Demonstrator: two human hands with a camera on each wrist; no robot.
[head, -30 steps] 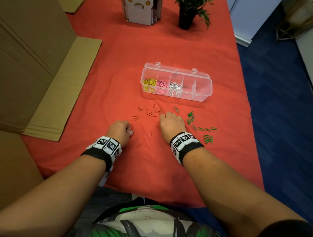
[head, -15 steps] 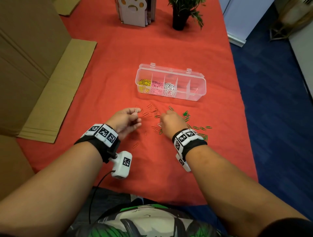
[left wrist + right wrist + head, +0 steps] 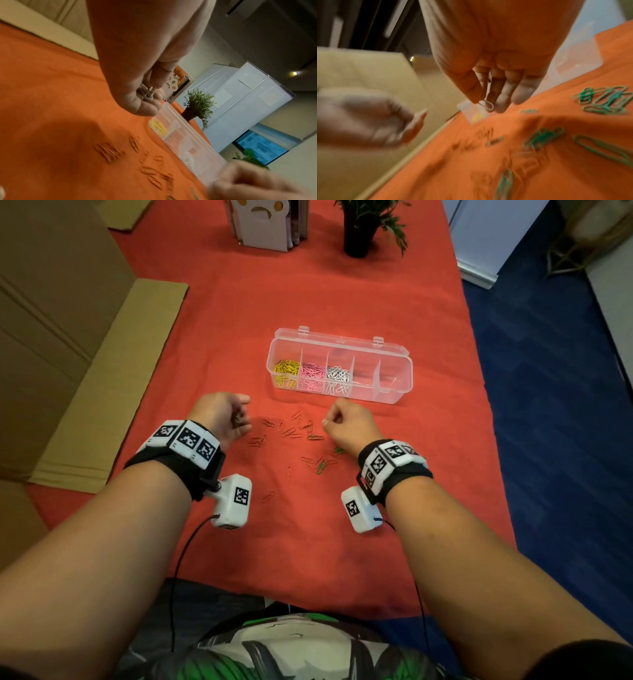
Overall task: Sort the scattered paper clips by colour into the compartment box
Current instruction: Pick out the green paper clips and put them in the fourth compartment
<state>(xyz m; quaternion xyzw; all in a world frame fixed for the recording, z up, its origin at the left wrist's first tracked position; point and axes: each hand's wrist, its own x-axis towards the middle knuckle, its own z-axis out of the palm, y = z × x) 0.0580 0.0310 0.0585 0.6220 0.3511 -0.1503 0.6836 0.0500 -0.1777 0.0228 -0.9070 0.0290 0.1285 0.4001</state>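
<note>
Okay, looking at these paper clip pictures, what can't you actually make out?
- Head view: what the left hand and right hand hold, hidden by curled fingers.
- Left wrist view: how many pale clips it grips; bunched, partly covered.
- Compartment box: contents of the two right compartments; too faint.
- Right wrist view: cloth-coloured clips, motion-blurred.

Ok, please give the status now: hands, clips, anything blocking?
Left hand holds white clips. Right hand pinches one white clip. Compartment box open, nothing blocking.

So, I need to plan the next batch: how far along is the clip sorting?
Roughly midway. The compartment box holds yellow, pink and white clips; its two right-hand sections look near empty. The left hand holds several white clips, the right hand pinches one. Red clips and green clips remain scattered.
</note>
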